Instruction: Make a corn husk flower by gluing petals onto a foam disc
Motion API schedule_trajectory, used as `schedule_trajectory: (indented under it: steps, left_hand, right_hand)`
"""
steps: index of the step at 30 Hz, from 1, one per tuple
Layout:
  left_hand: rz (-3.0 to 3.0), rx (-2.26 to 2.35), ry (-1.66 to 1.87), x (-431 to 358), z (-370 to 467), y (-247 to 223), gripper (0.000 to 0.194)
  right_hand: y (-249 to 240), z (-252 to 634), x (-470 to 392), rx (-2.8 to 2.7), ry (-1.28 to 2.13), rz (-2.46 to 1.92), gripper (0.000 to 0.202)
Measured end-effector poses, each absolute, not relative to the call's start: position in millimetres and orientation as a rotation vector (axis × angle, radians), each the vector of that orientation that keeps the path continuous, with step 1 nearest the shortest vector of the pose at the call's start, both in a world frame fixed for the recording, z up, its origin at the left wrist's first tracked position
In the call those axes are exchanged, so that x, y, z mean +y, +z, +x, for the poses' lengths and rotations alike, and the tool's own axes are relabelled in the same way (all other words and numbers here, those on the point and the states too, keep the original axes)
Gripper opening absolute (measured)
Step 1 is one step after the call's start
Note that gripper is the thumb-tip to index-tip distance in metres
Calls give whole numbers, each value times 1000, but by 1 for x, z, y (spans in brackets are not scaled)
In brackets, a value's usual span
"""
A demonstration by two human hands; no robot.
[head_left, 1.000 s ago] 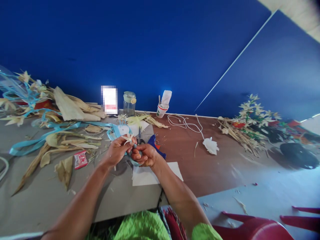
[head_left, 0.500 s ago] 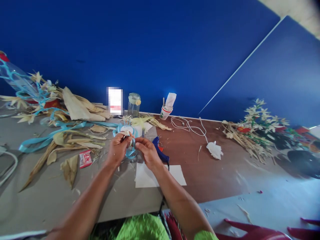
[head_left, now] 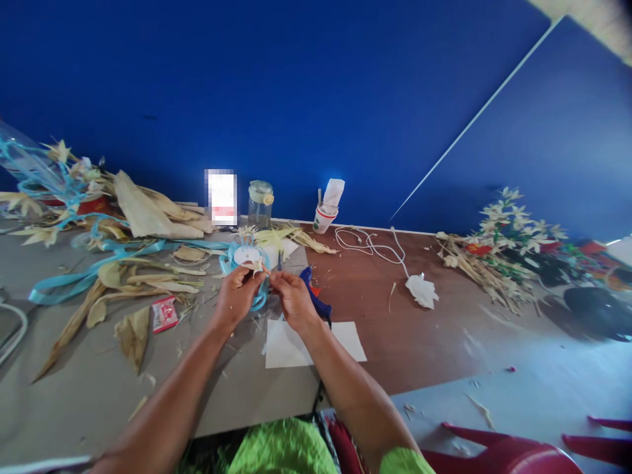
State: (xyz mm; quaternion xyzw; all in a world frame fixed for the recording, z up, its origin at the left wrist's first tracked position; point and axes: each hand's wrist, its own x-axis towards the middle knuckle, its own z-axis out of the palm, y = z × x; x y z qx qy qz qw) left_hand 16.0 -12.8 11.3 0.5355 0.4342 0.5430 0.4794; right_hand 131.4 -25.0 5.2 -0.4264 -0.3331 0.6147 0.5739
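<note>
My left hand (head_left: 239, 293) is closed in a pinch on a small pale husk flower (head_left: 257, 265), held above the table. Close against it on the right, the fingertips of my right hand (head_left: 293, 295) are pressed together at the flower's base; whether they grip its stem or something thinner is too small to tell. Just behind the hands lies a spool of light blue ribbon (head_left: 247, 254), partly covered by my left hand. A blue glue gun (head_left: 316, 296) rests beside my right hand, partly hidden by it. White paper (head_left: 291, 352) lies under my right forearm.
Dried husks (head_left: 153, 210) and a loop of blue ribbon (head_left: 64, 289) spread over the left side. A lidded jar (head_left: 260, 204) and a paper cup (head_left: 324, 218) stand along the blue wall. A white cable (head_left: 380, 249), crumpled tissue (head_left: 422, 290) and white flowers (head_left: 513, 220) are to the right.
Both hands stay together at the flower. The strip of blue ribbon seen at my right fingertips earlier no longer shows there. The view has shifted slightly.
</note>
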Motion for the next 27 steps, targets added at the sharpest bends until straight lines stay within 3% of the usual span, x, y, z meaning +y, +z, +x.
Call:
schedule_trajectory:
  steps: [27]
  left_hand:
    - [1282, 1190, 1241, -12, 17, 11, 16]
  right_hand:
    - [0, 137, -20, -701, 1587, -1011, 18]
